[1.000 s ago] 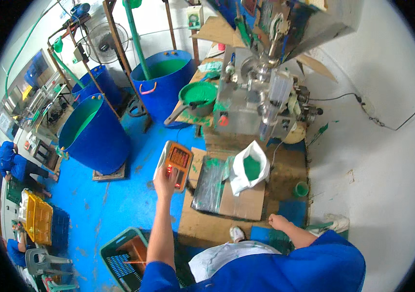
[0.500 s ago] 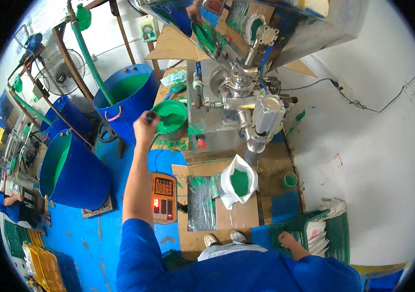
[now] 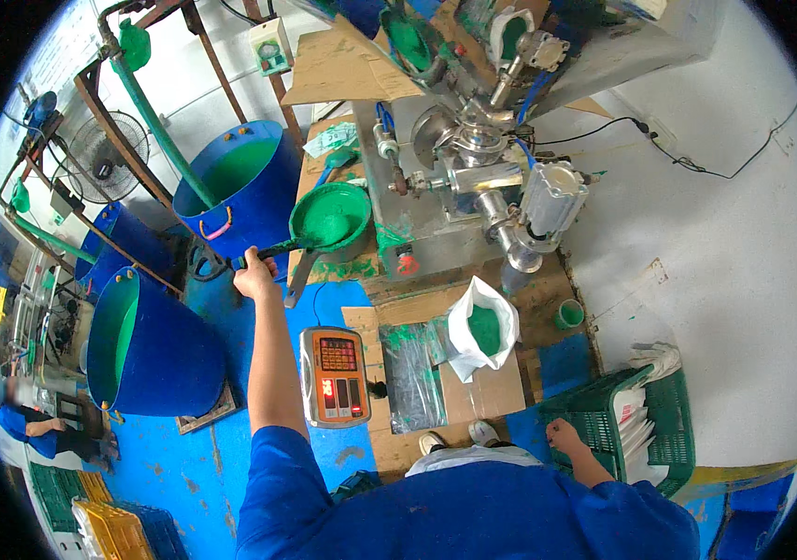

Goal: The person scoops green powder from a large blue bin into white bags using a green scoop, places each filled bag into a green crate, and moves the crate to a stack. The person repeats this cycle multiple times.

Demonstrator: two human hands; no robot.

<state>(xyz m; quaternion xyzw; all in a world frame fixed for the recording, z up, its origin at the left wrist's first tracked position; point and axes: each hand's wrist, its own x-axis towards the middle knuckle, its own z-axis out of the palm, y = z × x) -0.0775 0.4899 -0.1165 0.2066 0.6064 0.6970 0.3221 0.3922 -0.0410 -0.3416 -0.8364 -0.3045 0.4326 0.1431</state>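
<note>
My left arm reaches out to the left, and my left hand is closed round the dark handle of a green-coated ladle. The ladle's head is over or in a round pot of green paste; the paste hides its exact outline. A grey handle slants from the pot's near side. My right hand is curled, with nothing seen in it, beside the green crate. In front of me an open white bag with green paste inside stands on cardboard under the machine's spout.
An orange scale with a lit display lies left of the bag. Large blue tubs of green liquid stand at left. The metal filling machine rises ahead. A small green-stained cup is at right. Another person is far left.
My left hand has come back toward me and to the left, the ladle's handle now stretching out from the pot. The whole view has shifted slightly; my right hand stays by the crate.
</note>
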